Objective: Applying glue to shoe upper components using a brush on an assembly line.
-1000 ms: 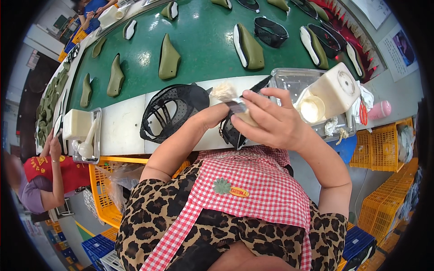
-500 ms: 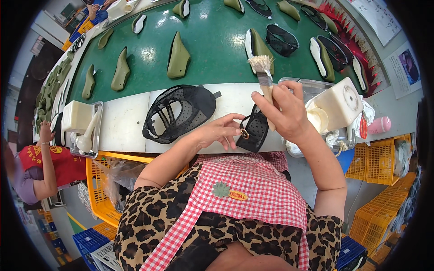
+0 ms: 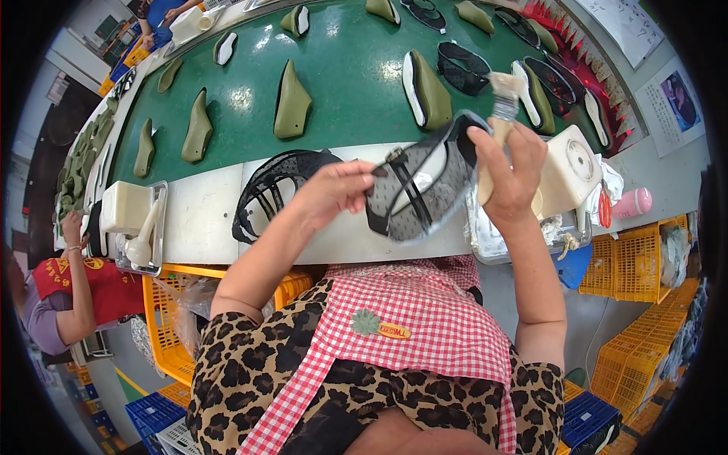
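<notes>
Between my two hands a black mesh shoe upper with straps is held up, spread open above the white table edge. My left hand pinches its left end between thumb and fingers. My right hand grips its right end and also holds a paintbrush, bristles upward and blurred, handle slanting down across the palm. Another black mesh upper lies on the white surface, partly behind my left hand and forearm. Behind my right hand stands a white glue container in a clear tray.
On the green conveyor lie several olive shoe lasts and black uppers. At left a second white container stands in a clear tray. Red-handled scissors and a pink bottle are at right. Yellow crates stand below; co-workers work at left.
The small black upper has been lifted off the table and opened out between both hands. My left hand has moved left and up; the right hand with the brush has shifted right.
</notes>
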`<state>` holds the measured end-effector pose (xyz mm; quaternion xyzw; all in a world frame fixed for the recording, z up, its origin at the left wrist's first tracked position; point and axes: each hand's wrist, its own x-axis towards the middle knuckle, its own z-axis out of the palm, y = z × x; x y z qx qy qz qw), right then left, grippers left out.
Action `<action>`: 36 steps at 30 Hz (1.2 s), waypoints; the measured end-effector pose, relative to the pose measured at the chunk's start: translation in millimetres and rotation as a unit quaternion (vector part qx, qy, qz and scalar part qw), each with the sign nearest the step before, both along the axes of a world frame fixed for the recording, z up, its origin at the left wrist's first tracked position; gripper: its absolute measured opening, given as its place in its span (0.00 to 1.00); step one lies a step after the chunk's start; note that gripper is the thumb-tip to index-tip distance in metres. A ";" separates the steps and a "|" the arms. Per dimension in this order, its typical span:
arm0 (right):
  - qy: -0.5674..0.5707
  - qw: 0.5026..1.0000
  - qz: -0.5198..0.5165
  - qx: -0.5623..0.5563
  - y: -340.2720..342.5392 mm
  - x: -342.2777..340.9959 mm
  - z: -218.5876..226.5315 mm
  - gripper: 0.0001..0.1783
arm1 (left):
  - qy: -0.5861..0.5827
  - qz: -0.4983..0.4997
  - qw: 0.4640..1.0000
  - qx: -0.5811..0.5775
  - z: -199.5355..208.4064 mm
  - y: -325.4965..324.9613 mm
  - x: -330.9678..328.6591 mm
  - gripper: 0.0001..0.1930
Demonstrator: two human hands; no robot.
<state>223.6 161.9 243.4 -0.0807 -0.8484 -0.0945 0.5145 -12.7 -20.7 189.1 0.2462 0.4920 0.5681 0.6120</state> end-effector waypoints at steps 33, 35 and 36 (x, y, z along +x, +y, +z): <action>-0.049 0.964 0.074 -0.250 -61.6 15.1 -96.2 0.19 | 0.793 0.001 0.586 -0.167 -26.8 -150.1 -183.4 0.11; -0.051 0.964 0.074 -0.252 -62.7 14.3 -97.0 0.19 | 0.779 0.003 0.595 -0.199 -23.8 -164.7 -192.8 0.09; -0.046 0.964 0.080 -0.250 -62.7 13.5 -97.2 0.19 | 0.794 0.020 0.586 -0.158 -25.3 -172.6 -197.4 0.10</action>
